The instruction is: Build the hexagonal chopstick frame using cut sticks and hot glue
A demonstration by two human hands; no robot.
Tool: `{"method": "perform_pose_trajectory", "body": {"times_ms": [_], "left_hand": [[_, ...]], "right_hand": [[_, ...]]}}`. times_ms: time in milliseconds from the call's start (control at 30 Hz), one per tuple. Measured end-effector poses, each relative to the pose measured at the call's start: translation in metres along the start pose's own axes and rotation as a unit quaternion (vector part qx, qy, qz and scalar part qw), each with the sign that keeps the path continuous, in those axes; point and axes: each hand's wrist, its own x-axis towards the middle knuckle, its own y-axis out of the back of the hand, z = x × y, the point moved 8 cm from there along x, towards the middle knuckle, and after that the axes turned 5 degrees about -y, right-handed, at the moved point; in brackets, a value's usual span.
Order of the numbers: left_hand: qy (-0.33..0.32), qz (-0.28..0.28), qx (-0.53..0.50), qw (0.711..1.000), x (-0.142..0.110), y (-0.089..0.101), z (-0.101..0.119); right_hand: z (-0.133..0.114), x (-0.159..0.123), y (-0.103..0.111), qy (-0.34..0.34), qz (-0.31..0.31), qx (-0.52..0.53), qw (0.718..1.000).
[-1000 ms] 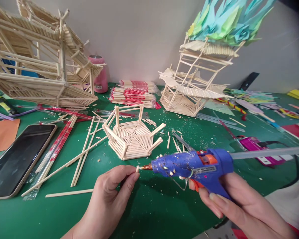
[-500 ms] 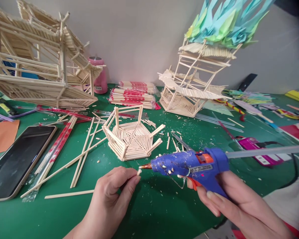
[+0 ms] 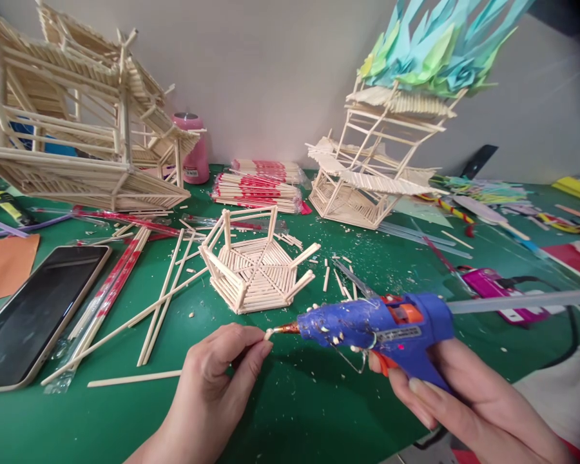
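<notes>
My left hand pinches a short wooden stick between thumb and forefinger, most of it hidden by the fingers. A dab of glue shows at its tip, right by the nozzle of a blue hot glue gun. My right hand grips the gun's handle, with fingers at the orange trigger. A clear glue stick protrudes from the gun's back. Just beyond my hands stands a small hexagonal stick frame with posts and some rails. A loose stick lies left of my left hand.
A large stick-built model stands at back left, a stick tower topped with paper leaves at back right. Between them are packs of sticks and a pink bottle. A phone lies left; a magenta power strip sits right.
The glue gun's nozzle draws slightly off the stick tip, then comes back against it. The held stick tilts a little. Other things stay put.
</notes>
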Motion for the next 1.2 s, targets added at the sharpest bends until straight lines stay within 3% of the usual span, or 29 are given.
{"method": "perform_pose_trajectory", "body": {"times_ms": [200, 367, 467, 633, 733, 867, 1200], "left_hand": [[0.007, -0.010, -0.003, 1.000, -0.001, -0.001, -0.001], [0.023, -0.026, -0.030, 0.999, -0.001, -0.004, -0.003], [0.053, -0.039, -0.064, 0.996, -0.001, -0.007, -0.008], [0.156, -0.053, -0.158, 0.974, -0.008, -0.014, -0.023], [0.221, -0.048, -0.243, 0.943, -0.012, -0.016, -0.025], [0.302, -0.014, -0.350, 0.887, -0.012, -0.011, -0.020], [0.422, 0.199, -0.531, 0.707, -0.017, 0.021, -0.021]], "right_hand": [[0.003, 0.009, 0.000, 0.051, -0.102, -0.036, 0.993], [0.004, 0.012, -0.004, 0.041, -0.114, -0.042, 0.992], [-0.004, 0.010, -0.015, 0.038, -0.129, 0.018, 0.991], [-0.025, 0.009, -0.021, 0.052, -0.113, 0.214, 0.969], [-0.028, 0.009, -0.017, 0.049, -0.095, 0.260, 0.960], [-0.027, 0.004, -0.021, 0.049, -0.130, 0.245, 0.960], [-0.018, -0.021, -0.050, 0.066, -0.155, 0.141, 0.976]]}}
